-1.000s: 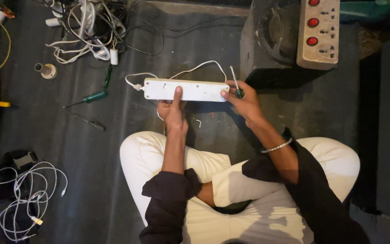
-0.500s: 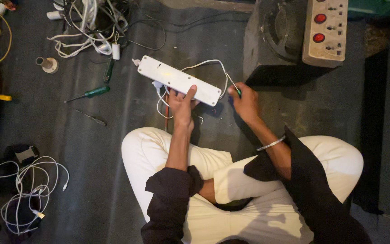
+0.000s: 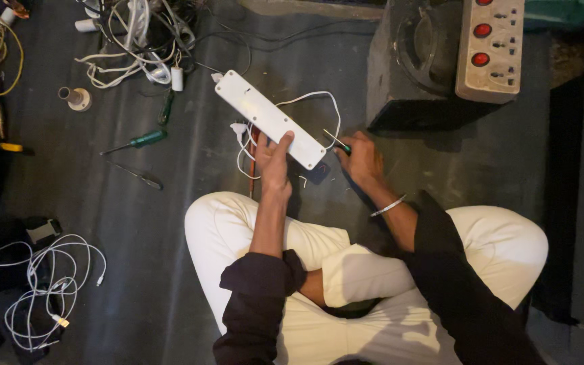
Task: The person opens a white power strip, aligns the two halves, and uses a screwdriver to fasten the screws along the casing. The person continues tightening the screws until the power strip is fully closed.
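Dark floor (image 3: 170,223) cluttered with cables (image 3: 136,40); left hand (image 3: 275,162) grips power strip (image 3: 268,118), right hand (image 3: 363,159) seemingly clasps screwdriver (image 3: 338,143).

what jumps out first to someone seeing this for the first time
A long white power strip lies slantwise on the dark floor in the middle, gripped near its end by the left hand. Beside it the right hand holds a small green-handled screwdriver at the strip's lower end. A tangle of white cables fills the top left, and a beige switch board rests on a black box at top right.
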